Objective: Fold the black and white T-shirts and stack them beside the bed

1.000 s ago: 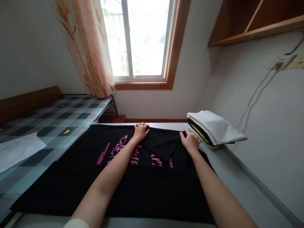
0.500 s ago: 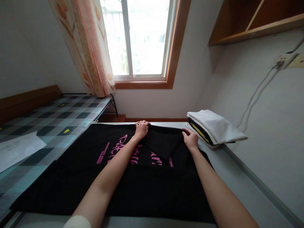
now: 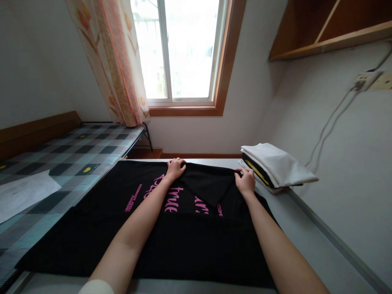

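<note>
A black T-shirt (image 3: pixel 196 249) with pink lettering lies spread over the white table (image 3: pixel 301 241). Its far side is folded inward, and a dark flap with a pointed corner covers part of the print. My left hand (image 3: pixel 176 168) is on the far folded edge, near the middle, its fingers curled over the cloth. At the right end of that same edge, my right hand (image 3: pixel 246 181) pinches the fabric between thumb and fingers. The undersides of the fingers are hidden.
Folded white and black clothes (image 3: pixel 277 165) are stacked at the table's far right, by the wall. To the left stands a bed with a checked mattress (image 3: pixel 104 141), a sheet of paper (image 3: pixel 27 194) on it. A wooden shelf (image 3: pixel 333 45) juts out at upper right.
My left hand has slid a little left along the folded edge, uncovering more pink letters. My right hand stays at its end of the edge.
</note>
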The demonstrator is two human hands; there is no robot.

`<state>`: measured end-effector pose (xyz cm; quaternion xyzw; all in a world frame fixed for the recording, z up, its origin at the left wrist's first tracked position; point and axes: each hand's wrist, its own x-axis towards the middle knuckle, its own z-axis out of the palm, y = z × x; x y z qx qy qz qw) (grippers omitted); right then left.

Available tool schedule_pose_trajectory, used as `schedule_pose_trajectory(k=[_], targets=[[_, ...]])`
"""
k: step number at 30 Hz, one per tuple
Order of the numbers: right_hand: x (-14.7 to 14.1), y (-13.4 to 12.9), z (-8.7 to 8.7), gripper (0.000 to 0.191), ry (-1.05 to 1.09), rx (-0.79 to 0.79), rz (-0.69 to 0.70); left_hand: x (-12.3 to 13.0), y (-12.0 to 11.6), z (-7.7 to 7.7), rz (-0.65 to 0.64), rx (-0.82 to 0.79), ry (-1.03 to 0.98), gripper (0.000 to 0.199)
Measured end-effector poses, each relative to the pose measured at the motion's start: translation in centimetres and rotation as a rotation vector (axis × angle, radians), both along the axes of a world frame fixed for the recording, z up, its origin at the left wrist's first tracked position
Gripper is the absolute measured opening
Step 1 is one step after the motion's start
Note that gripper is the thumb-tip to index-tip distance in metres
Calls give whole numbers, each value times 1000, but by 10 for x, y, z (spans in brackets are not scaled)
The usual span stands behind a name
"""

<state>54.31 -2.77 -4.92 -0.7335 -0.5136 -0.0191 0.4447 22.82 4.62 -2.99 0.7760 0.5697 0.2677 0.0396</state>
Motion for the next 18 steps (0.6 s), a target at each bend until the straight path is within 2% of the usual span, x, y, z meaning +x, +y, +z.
schedule_pose_trajectory(k=[2, 5, 9, 12, 15, 18], targets=[[1, 1, -1, 20, -48, 47, 41, -15, 2, 0, 9, 19, 51, 19], [0, 1, 0, 17, -119, 56, 113, -50, 6, 1, 26, 52, 122, 20], [-4, -1, 6, 15, -183, -35, 82, -112, 11, 2, 86, 22, 211, 25], [-9, -5, 10, 24, -234, -88, 50, -155, 11, 6, 150, -30, 269, 29], [-12, -7, 12, 36, -286, -147, 36, -192, 7, 13, 178, -94, 338, 30], [-12, -7, 11, 36, -301, -232, 45, -222, 2, 21, 210, -139, 420, 32]])
